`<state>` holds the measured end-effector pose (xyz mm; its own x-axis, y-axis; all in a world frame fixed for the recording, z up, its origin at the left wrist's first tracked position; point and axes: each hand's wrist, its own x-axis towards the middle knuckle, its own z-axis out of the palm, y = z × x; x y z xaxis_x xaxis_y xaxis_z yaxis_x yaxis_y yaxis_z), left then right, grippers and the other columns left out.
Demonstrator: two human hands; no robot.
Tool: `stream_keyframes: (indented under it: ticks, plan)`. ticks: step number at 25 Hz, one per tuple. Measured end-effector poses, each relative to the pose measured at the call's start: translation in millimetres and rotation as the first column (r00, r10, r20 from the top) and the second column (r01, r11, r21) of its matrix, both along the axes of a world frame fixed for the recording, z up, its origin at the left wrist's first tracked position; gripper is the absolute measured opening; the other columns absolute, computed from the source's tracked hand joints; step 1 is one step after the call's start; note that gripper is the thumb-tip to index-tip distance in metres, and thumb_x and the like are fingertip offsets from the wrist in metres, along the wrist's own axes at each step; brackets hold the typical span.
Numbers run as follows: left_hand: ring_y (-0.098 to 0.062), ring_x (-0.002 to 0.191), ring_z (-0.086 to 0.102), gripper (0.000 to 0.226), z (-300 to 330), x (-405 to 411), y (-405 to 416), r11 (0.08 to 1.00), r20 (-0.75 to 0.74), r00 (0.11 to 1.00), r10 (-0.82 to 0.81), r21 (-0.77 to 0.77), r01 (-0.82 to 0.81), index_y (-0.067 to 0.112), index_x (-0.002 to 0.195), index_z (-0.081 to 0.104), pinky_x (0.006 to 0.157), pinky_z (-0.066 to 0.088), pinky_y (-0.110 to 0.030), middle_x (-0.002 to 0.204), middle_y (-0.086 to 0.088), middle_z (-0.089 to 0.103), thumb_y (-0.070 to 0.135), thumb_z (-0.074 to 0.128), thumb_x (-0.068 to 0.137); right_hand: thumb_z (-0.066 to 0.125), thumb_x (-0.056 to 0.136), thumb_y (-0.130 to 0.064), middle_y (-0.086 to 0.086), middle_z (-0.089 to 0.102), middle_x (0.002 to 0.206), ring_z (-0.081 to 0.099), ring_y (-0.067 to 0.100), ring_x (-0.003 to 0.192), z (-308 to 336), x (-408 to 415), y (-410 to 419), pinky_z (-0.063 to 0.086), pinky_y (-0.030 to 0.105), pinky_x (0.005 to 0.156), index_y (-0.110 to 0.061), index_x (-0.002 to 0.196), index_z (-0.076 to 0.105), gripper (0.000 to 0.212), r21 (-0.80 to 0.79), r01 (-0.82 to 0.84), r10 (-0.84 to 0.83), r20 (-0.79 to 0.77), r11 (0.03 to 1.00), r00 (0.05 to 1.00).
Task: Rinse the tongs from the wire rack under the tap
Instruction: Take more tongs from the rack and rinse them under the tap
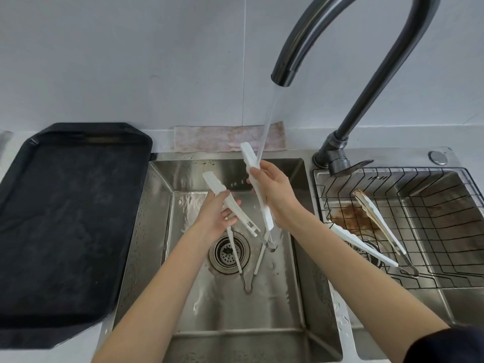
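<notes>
Water runs from the dark tap [281, 77] into the left sink basin [157, 231]. My right hand [275, 192] grips a long white tong piece [248, 155], held upright with its upper end in the stream. To its left, my left hand [214, 216] grips a second white tong piece [213, 183], tilted and outside the stream. A thin metal tong frame [247, 282] lies on the basin floor beside the drain [227, 254]. Another pair of white tongs [377, 218], one tip stained brown, lies in the wire rack [392, 170] over the right basin.
A black baking tray [73, 218] fills the counter left of the sink. A pinkish cloth [227, 137] lies against the wall behind the basin. Brown residue [351, 214] stains the right basin floor under the rack. The tap's base [332, 155] stands between the basins.
</notes>
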<state>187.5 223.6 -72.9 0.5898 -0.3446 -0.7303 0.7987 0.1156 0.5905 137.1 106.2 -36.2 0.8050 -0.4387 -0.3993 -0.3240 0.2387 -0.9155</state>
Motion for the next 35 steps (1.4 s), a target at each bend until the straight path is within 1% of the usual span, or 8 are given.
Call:
stream_keyframes:
  ticks: [3,7,10,14,19,24,28,35]
  plan:
    - [-0.024,0.099,0.057,0.049,-8,-6,8,0.991,0.105,0.988,-0.116,0.077,0.108,0.025,0.130,0.037,0.082,0.047,-0.039,0.103,-0.007,0.054,-0.002,0.046,0.090,0.044,0.095,-0.023,-0.002,0.061,0.093,0.061,0.011,0.083,-13,-7,-3,0.050,0.024,0.073,-0.011,0.125,0.050,0.033,0.024,0.080,-0.078,-0.069,0.997,0.995]
    - [-0.024,0.099,0.056,0.056,-26,-15,16,0.953,0.138,0.961,-0.240,0.223,0.206,0.022,0.140,0.029,0.092,0.049,-0.041,0.120,-0.014,0.050,-0.001,0.044,0.092,0.037,0.095,-0.024,0.009,0.061,0.112,0.063,0.023,0.102,-42,-20,-10,0.047,0.032,0.079,-0.011,0.131,0.046,0.039,-0.155,-0.025,-0.027,-0.323,0.988,0.946]
    - [-0.023,0.099,0.056,0.052,-42,-27,21,0.906,0.128,0.934,-0.334,0.318,0.280,0.021,0.138,0.031,0.093,0.048,-0.040,0.114,-0.012,0.052,0.000,0.043,0.092,0.039,0.094,-0.019,0.001,0.059,0.088,0.062,0.022,0.094,-67,-31,-6,0.051,0.043,0.089,-0.007,0.124,0.048,0.033,-0.193,-0.183,0.085,-0.427,0.964,0.900]
    - [-0.021,0.092,0.056,0.051,-64,-41,29,0.860,0.089,0.920,-0.382,0.399,0.318,0.019,0.137,0.033,0.072,0.050,-0.031,0.110,-0.012,0.054,0.000,0.045,0.091,0.038,0.095,-0.017,-0.002,0.055,0.076,0.062,0.028,0.096,-99,-48,-5,0.050,0.049,0.093,-0.004,0.119,0.048,0.029,-0.139,-0.224,0.120,-0.523,0.965,0.844]
    - [-0.025,0.104,0.054,0.055,-93,-47,40,0.776,0.058,0.886,-0.460,0.512,0.369,0.023,0.141,0.029,0.083,0.049,-0.036,0.124,-0.012,0.052,0.003,0.044,0.092,0.035,0.097,-0.016,0.010,0.057,0.095,0.055,0.023,0.088,-134,-61,2,0.047,0.033,0.079,-0.004,0.128,0.046,0.035,-0.017,-0.163,0.118,-0.614,0.986,0.780]
    - [-0.027,0.116,0.051,0.063,-110,-56,42,0.769,-0.009,0.898,-0.439,0.513,0.381,0.030,0.143,0.022,0.087,0.052,-0.041,0.135,-0.007,0.047,0.004,0.047,0.092,0.036,0.094,-0.015,0.009,0.056,0.094,0.051,0.025,0.093,-153,-69,11,0.047,0.038,0.088,-0.006,0.125,0.049,0.035,-0.010,-0.081,0.051,-0.693,0.997,0.719]
    - [-0.028,0.116,0.051,0.053,-121,-62,36,0.739,-0.018,0.895,-0.446,0.557,0.379,0.020,0.139,0.033,0.099,0.046,-0.046,0.123,-0.006,0.052,0.004,0.049,0.090,0.033,0.094,-0.018,0.012,0.057,0.110,0.054,0.026,0.100,-160,-69,11,0.046,0.040,0.094,-0.010,0.131,0.044,0.039,-0.044,-0.135,0.062,-0.721,0.990,0.690]
    - [-0.027,0.104,0.056,0.046,-120,-59,29,0.756,-0.001,0.908,-0.418,0.554,0.348,0.019,0.130,0.044,0.089,0.052,-0.045,0.103,-0.003,0.055,0.001,0.051,0.088,0.035,0.096,-0.015,0.017,0.052,0.131,0.051,0.034,0.118,-161,-63,18,0.042,0.044,0.103,-0.006,0.136,0.038,0.041,-0.109,-0.215,0.072,-0.720,0.970,0.690]
